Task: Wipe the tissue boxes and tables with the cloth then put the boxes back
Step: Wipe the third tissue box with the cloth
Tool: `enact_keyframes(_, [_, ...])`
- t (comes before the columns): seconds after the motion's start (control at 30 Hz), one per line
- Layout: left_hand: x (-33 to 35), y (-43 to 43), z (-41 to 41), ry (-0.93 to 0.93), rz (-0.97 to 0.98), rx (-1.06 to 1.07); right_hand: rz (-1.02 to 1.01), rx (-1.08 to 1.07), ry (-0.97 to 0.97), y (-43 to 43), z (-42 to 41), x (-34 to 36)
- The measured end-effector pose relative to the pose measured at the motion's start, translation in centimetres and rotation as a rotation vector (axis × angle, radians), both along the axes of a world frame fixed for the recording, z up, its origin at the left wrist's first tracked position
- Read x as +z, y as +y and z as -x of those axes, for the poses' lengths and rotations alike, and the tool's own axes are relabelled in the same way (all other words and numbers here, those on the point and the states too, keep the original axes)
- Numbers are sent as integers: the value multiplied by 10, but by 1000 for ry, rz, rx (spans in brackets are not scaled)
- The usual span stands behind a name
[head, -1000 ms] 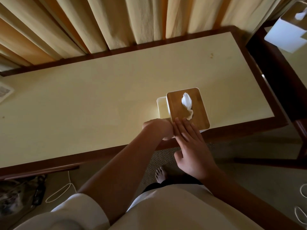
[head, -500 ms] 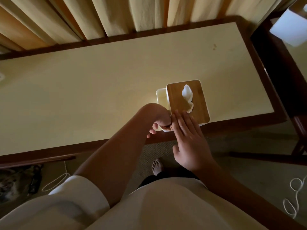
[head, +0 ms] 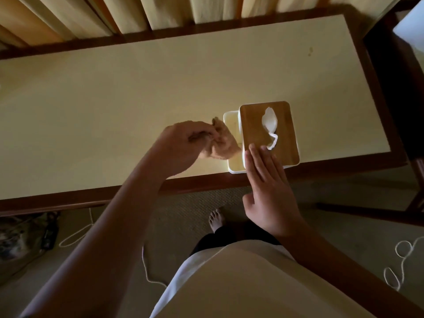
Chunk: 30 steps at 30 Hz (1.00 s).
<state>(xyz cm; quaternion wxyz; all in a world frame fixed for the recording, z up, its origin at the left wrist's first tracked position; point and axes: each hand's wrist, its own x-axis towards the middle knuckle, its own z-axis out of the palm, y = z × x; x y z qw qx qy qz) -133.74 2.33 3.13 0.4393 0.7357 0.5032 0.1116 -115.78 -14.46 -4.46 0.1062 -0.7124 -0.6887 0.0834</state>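
A white tissue box with a wooden lid and a tissue poking out stands near the front edge of the cream table. My right hand lies flat with straight fingers pressing on the near end of the lid. My left hand grips a crumpled tan cloth just left of the box, against its left side.
Curtains hang behind the table. A second table with another white tissue box stands at the far right. Loose white cords and a dark bag lie on the carpet by my bare foot.
My left hand has come up from the box's near corner to its left side, and the cloth now shows in it. My right hand stays on the lid.
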Motion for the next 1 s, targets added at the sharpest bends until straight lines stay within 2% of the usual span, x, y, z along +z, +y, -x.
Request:
enact_keyframes(0.07, [-10, -15, 13, -219, -57, 174, 19, -5, 2, 0, 1, 0])
enact_keyframes(0.13, [-18, -27, 17, -299, -123, 265, 27, -10, 8, 0, 1, -1])
enact_keyframes(0.2, [-26, -33, 13, -398, -100, 333, 26, -16, 6, 0, 1, -1])
enact_keyframes(0.3, [-26, -41, 1, -663, 56, 290, 25, -14, 24, 0, 0, -2])
enact_keyframes(0.4, [-24, -44, -14, -760, 83, 189, -1, -12, 40, 1, 0, -2])
enact_keyframes(0.43, [-24, -44, -19, -730, 89, 141, -15, -12, 48, 1, 0, -3])
enact_keyframes(0.5, [-33, -44, -27, -480, 27, 33, -46, -15, 86, 2, -2, -4])
enact_keyframes(0.6, [-54, -49, -32, 60, -393, -112, -54, -9, 108, 3, -3, -4])
enact_keyframes(0.67, [-61, -50, -31, 215, -497, -95, -43, -6, 94, 2, -2, -3])
enact_keyframes(0.8, [-56, -42, -29, 320, -460, -187, -38, -6, 89, 2, -2, -4])
enact_keyframes(0.93, [-34, -27, -42, 581, -230, -358, -34, -13, 94, 2, -3, -5])
enact_keyframes(1.0, [-25, -23, -50, 650, -116, -395, -34, -16, 96, 3, -4, -4])
